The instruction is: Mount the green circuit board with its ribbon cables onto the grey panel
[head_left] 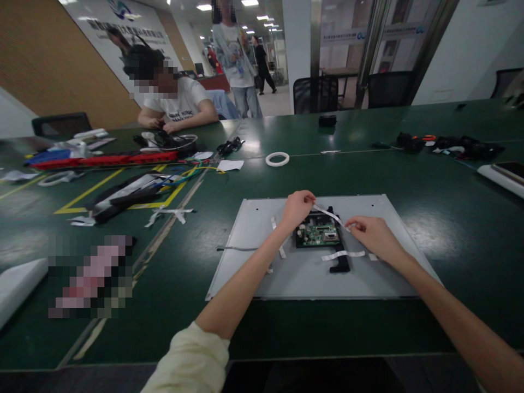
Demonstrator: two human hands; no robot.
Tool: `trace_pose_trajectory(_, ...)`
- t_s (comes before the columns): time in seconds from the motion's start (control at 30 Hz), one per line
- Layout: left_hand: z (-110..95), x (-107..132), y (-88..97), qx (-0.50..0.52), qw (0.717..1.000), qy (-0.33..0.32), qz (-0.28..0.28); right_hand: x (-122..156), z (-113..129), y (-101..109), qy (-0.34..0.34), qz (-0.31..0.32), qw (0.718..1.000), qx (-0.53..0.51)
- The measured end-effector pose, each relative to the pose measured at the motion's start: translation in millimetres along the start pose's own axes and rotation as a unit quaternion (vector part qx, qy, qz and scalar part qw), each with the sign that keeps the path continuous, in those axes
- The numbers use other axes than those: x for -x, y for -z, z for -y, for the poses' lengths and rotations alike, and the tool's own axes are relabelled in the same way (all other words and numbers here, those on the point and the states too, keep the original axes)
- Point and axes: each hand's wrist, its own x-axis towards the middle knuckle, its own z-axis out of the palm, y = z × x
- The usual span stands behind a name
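Observation:
Between my two hands stretches a strip of white tape, just above a green circuit board in a black frame. My left hand pinches the strip's left end. The right end is pinched by my right hand, palm down. Beneath them lies a large light-grey panel with the board near its middle. Another white tape strip crosses a black bracket below the board. Further tape pieces and a grey cable are on the panel's left side, partly behind my left forearm.
A white tape roll lies beyond the panel. At left are a red strip, wires, a black bundle and a blurred-out pink item. Dark cables lie far right. A person sits across the table; others stand behind.

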Motion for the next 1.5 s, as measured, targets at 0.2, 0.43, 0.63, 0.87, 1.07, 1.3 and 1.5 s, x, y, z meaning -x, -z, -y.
trace_pose_trajectory(0.2, -0.5, 1.4, 0.2, -0.033, 0.999, 0.002, -0.003, 1.0, -0.4, 2.1, -0.026, -0.017, 1.0, 0.001)
trace_pose_trajectory(0.43, -35.9, 8.3, 25.4, -0.064, 0.996, -0.045, 0.033, 3.1, -1.2, 12.1, -0.007, 0.007, 1.0, -0.023)
trace_pose_trajectory(0.63, -67.5, 38.7, 40.2, -0.005, 0.987, -0.14, 0.074, 10.1, 1.2, 19.4, 0.042, 0.081, 0.995, -0.031)
trace_pose_trajectory(0.87, -48.0, 76.7, 22.4, -0.022, 0.979, -0.187, 0.073, 19.1, 9.2, 17.5, 0.073, 0.147, 0.984, -0.074)
trace_pose_trajectory(1.07, -38.2, 79.4, 14.9, 0.004, 0.984, -0.162, 0.08, 22.0, 11.6, 19.1, 0.084, 0.169, 0.979, -0.076)
trace_pose_trajectory(1.3, -31.9, 79.4, 9.1, 0.021, 0.987, -0.146, 0.06, 23.7, 9.2, 19.0, 0.113, 0.187, 0.973, -0.071)
trace_pose_trajectory(1.5, -31.3, 79.5, 7.2, 0.022, 0.987, -0.147, 0.057, 21.7, 7.7, 17.8, 0.099, 0.193, 0.971, -0.096)
